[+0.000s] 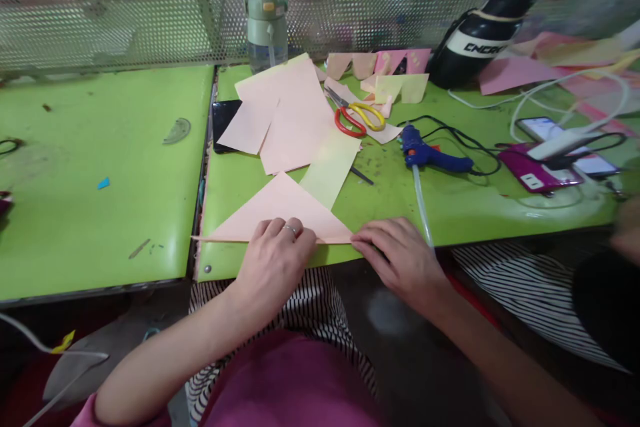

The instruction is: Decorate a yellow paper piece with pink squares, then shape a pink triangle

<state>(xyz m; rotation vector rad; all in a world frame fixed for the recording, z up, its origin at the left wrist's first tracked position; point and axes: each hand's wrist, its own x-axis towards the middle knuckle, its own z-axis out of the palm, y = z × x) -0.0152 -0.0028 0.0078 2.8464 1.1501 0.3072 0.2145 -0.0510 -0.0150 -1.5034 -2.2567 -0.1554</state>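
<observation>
My left hand (277, 253), loosely curled, rests on the pale pink sheet of paper folded into a wide triangle (281, 203), near the middle of its long edge; the fingertips are tucked under, so I cannot tell whether they pinch the paper or only press it. My right hand (400, 257) has its thumb and fingers nearly together, nipping the triangle's right-hand corner. The triangle lies along the front edge of the bright green tabletop (380, 197), its left tip reaching the seam, just in front of the pale yellow-green strip of paper (333, 170). I judge it very light and fairly crisp, stiff enough to keep a crease, yet easily dented at its thin points and apt to slide on the smooth top. The best hold, I think, is a flat press near the long edge with a light pinch at a corner. For writing, the black bottle with a white band (473, 40) carries dark capitals that look like "ENERG", the last letter unclear. The small white mark on the shiny magenta device (540, 170) is too small for me to read.
</observation>
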